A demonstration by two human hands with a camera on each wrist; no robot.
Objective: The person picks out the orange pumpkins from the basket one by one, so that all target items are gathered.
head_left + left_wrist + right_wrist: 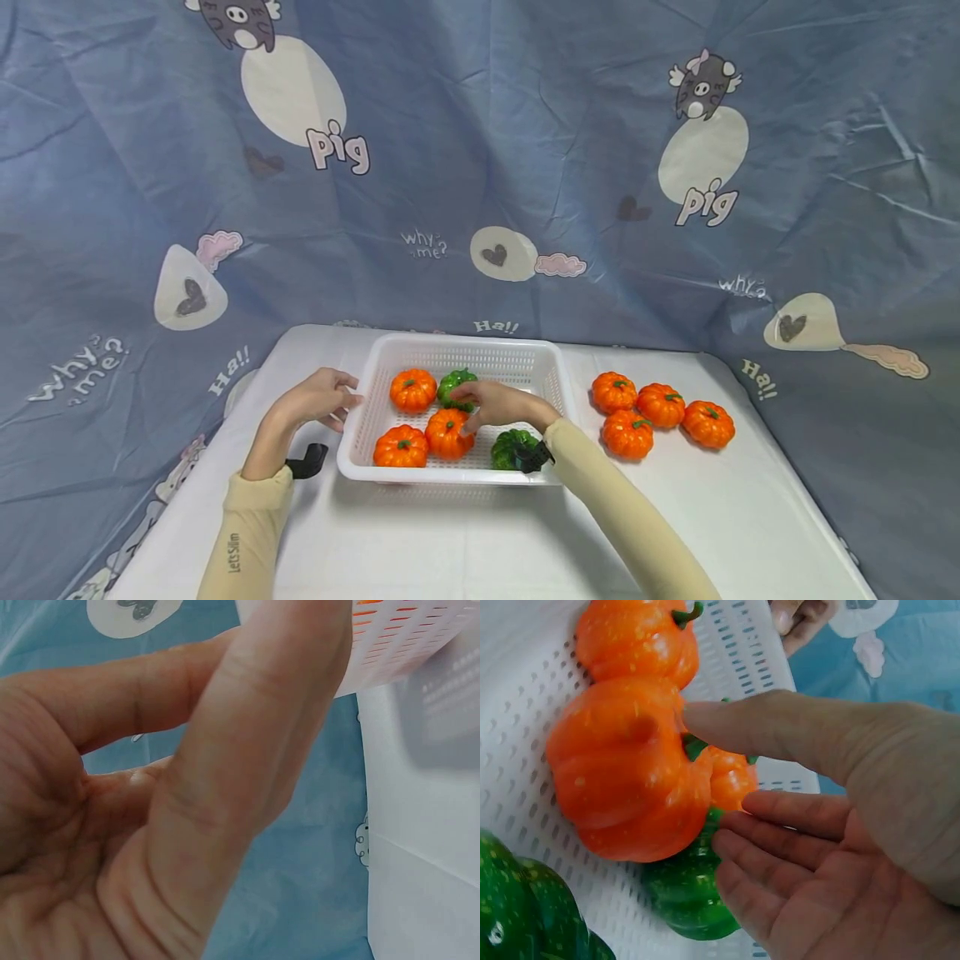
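Note:
In the head view a white plastic basket [450, 477] holds three orange pumpkins and two green ones. My right hand [501, 403] reaches over it, fingers extended. In the right wrist view the thumb [780, 724] lies at the stem of the middle orange pumpkin [622, 787], and the fingertips are near a green pumpkin [694, 900]; contact is hard to judge. Another green pumpkin [510, 446] sits under the right wrist. At the basket's left rim is my left hand [318, 398], fingers loosely bent, with nothing in its grasp; whether it touches the rim is unclear.
Several orange pumpkins [627, 435] lie grouped on the white table [420, 550], right of the basket. A blue printed curtain [420, 167] hangs behind and beside the table. A black wrist strap [307, 461] shows at the left wrist.

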